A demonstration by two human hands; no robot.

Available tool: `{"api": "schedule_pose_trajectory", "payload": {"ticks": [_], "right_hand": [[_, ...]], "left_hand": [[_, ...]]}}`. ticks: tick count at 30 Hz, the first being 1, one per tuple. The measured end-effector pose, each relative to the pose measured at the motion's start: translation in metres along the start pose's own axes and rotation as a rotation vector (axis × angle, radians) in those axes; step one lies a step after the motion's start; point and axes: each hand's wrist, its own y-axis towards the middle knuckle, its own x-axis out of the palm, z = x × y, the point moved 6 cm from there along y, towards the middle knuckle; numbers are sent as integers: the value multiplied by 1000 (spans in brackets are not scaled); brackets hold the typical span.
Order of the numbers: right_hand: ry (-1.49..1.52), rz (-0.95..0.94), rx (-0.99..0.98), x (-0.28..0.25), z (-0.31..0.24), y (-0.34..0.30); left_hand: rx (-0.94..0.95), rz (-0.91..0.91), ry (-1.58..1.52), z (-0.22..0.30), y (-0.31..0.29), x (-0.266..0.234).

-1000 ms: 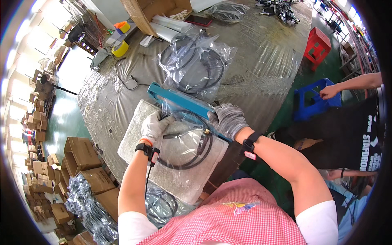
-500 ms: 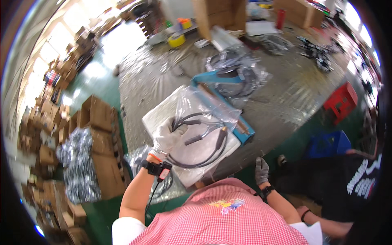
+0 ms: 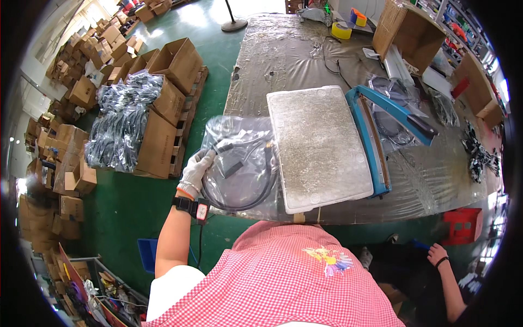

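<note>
At the table's left edge my left hand (image 3: 196,169), in a white glove, pinches the side of a clear plastic bag (image 3: 239,128). Inside the bag a black cable (image 3: 239,207) lies coiled, its connector ends near the middle. My right hand (image 3: 366,258), also gloved, hangs low beyond my checked apron; only a small part shows and its fingers are hard to make out. Right of the bag lies a dirty white foam slab (image 3: 321,147). Along its far side stands a teal bag sealer (image 3: 364,141) with its arm raised.
More bagged cables (image 3: 392,128) lie behind the sealer. Tape rolls (image 3: 341,31) and a cardboard box (image 3: 406,35) stand farther back. On the left, cartons on a pallet (image 3: 155,141) carry heaped bagged cables (image 3: 122,128). A co-worker's arm (image 3: 449,289) and a red stool (image 3: 462,226) are at lower right.
My left hand has brought the cable from over the foam slab to the table's left edge, where it now sits inside a bag. The view has swung left.
</note>
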Motion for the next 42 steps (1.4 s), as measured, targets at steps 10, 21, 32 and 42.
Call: {"api": "schedule_pose_trajectory", "payload": {"ticks": [10,21,32,42], "right_hand": [[-116,52,-190,27,-103,-145],[-353,-20,-165,26,-6,-78],[-81,-42,-15,64,63,-97],[-431,235,-278,14,-236,-160]], "left_hand": [[-96,-332,156,-28,40,-30],[894,-817,1765,34,12,129],[750,-236,1240,-41,-46,81],[1024,-544,1205,-39,-71,89]]}}
